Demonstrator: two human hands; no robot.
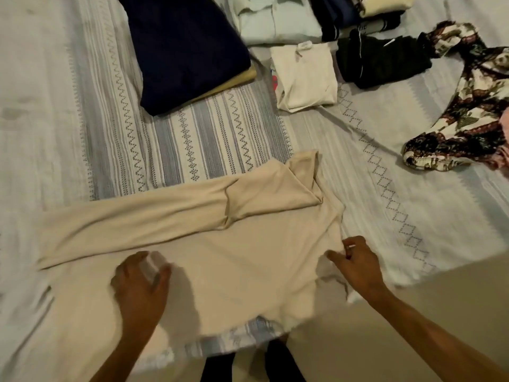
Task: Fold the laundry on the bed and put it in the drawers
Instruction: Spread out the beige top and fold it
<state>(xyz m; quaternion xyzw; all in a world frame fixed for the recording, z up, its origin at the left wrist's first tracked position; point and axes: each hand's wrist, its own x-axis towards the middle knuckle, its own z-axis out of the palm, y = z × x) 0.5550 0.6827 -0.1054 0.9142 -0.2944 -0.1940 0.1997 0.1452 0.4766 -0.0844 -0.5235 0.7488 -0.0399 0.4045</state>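
Note:
A beige long-sleeved top (242, 260) lies spread on the bed (68, 111) near its front edge, one sleeve folded across to the left. My left hand (140, 282) lies on the cloth at its lower left, blurred, fingers curled around a fold of fabric. My right hand (355, 260) pinches the top's right edge between thumb and fingers.
Folded piles sit at the far side: a navy stack (187, 48), a pale green shirt (275, 20), a white folded piece (305, 75), black clothes (380, 62). An unfolded floral garment (473, 106) lies at the right. The floor (385, 326) shows at the lower right.

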